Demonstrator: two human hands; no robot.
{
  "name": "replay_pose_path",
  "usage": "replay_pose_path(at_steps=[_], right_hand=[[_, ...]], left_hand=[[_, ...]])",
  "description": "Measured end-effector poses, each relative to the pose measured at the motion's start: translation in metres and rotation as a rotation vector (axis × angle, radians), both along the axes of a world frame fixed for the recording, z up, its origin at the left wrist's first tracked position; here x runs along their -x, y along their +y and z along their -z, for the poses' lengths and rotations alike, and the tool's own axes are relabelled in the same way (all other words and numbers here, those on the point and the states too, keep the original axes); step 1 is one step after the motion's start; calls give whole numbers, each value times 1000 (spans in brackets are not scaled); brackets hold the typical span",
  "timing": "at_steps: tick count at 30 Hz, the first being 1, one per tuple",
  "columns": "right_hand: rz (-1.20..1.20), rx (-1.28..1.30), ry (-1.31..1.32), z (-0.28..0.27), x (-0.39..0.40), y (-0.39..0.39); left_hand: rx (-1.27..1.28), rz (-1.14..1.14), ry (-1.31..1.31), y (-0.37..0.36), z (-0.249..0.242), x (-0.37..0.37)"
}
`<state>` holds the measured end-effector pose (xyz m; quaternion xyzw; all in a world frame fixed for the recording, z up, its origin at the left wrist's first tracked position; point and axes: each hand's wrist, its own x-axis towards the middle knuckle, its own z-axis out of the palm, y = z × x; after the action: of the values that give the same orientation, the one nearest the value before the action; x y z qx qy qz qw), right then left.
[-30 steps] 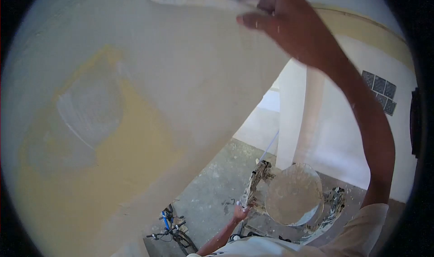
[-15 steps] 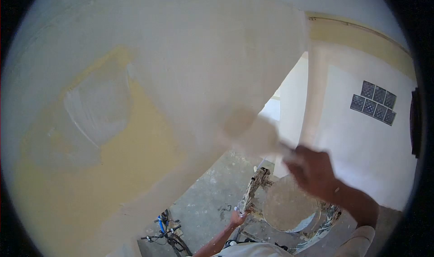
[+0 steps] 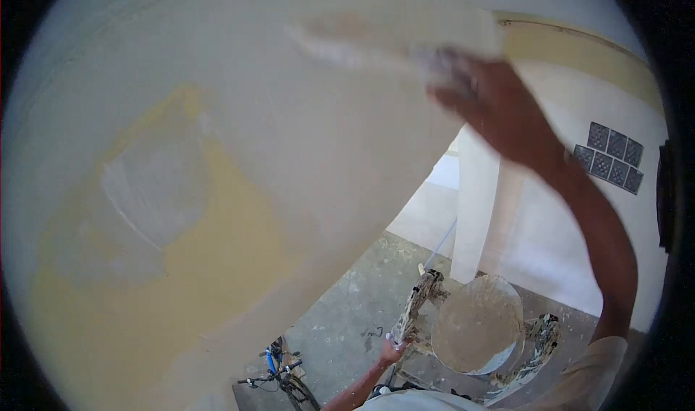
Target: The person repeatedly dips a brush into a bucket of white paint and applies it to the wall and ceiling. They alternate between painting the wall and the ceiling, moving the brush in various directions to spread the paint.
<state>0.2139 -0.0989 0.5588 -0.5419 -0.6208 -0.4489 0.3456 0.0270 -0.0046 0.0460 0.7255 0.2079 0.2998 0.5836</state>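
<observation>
My right hand is raised in front of the upper wall, its fingers closed round the handle of a putty knife. The broad blade is smeared by motion and overlaps the grey-white coat on the wall. Low in the view, my left hand grips the end of a paint-spattered rail. Just right of that rail is a round, brownish, bucket-like container with a whitish patch near its lower edge. A second spattered rail curves along its right side.
Yellow paint shows on the wall's lower left, around a whitish patch. A bicycle stands on the stained concrete floor below. Dark patterned vent blocks are set in the white wall at right.
My right hand has swept upward with the putty knife, from the wall's slanting lower edge to high on the wall. My left hand keeps its grip; the view has shifted slightly.
</observation>
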Motion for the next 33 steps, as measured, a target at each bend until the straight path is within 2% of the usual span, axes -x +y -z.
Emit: replay_pose_path(at_steps=[1,2,3,4,6,9,11,13,14,15,16,17,18,19,21,22,24,25,26,27,28,29,30,31,33], right_hand=[[106,149,70,26,4,-5],[34,213,161,54,13,-11],[42,372,251,74,24,-21],[93,440,195,100,30,-27],[71,650,274,142,42,-40],[52,774,333,167,43,-54],[96,771,354,158,38,-64],[115,629,432,135,26,-65],[76,482,458,119,18,-62],[135,390,427,98,10,-55],[99,156,314,77,-3,-49],[144,2,169,53,-19,-37],[26,-9,255,17,-20,-30],[416,-216,-516,-6,-52,-23],[21,-20,260,-56,-37,-10],[26,-21,267,-61,-24,-9],[278,70,127,-59,-9,-9],[157,52,221,-56,-28,4],[36,34,315,-46,-52,19],[51,83,116,-29,-56,17],[170,-19,-86,-2,-51,15],[174,158,58,21,-46,8],[139,213,201,44,-30,-4],[75,423,326,66,-27,-8],[137,544,244,112,-12,-22]], left_hand=[[-83,18,43,2,-5,0],[-166,34,85,2,-7,-1],[-65,36,35,4,1,-4],[-64,39,37,7,7,-4],[-43,126,-36,9,16,-3],[-65,53,-14,5,19,-2],[-116,73,-16,8,16,-3],[-199,105,75,7,-1,-3],[-201,97,77,5,-7,0],[-178,82,117,3,-12,0],[-154,68,160,3,-13,0],[-93,83,60,5,-1,0],[-93,84,63,4,-3,1],[-165,58,86,1,-9,2],[-237,42,116,-2,-13,2],[-189,49,69,-2,-15,1],[-138,57,31,-1,-18,1],[-73,63,70,-2,-21,2],[-7,68,111,-3,-21,3],[-2,72,115,-3,-16,3],[-30,82,86,1,-9,0],[-62,93,54,5,-4,-3],[-64,92,48,5,-3,-2],[-75,106,49,7,-2,-1],[-54,107,15,7,2,-1]])
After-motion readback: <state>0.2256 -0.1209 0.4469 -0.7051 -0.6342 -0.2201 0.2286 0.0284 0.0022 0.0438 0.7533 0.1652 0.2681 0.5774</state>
